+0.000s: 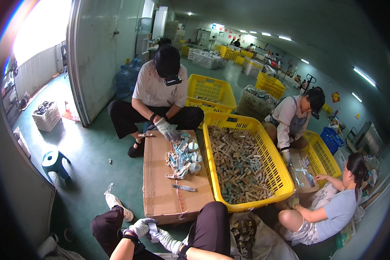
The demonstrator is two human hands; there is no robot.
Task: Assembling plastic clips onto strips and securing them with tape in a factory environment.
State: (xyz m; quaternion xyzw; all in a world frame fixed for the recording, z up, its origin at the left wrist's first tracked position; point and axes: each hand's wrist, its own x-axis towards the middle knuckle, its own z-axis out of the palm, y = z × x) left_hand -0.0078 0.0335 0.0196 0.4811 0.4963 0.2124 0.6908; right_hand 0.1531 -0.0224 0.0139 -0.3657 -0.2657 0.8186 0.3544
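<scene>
A small pale metal piece point(153, 231) sits low in the view, just below the near edge of the cardboard box point(160, 190) that serves as a worktop. Both gloved hands meet on it. The left hand point(141, 226) closes its grip around the piece's left side, fingers curled tight. The right hand point(167, 240) pinches the other side; how far its fingers are wrapped I cannot tell, since the glove hides them.

On top of the box lies a single grey strip point(184, 188), and farther across it a heap of blue and white parts point(182, 157). At the far end of the box, a seated person's gloved hand point(167, 130) rests on that heap. Touching the box's right side stands a yellow crate point(242, 162) full of small grey pieces. Beyond the crate, two more people sit by another yellow crate point(323, 156). Left of the box, well apart, is a teal stool point(54, 162) on the green floor point(91, 156).
</scene>
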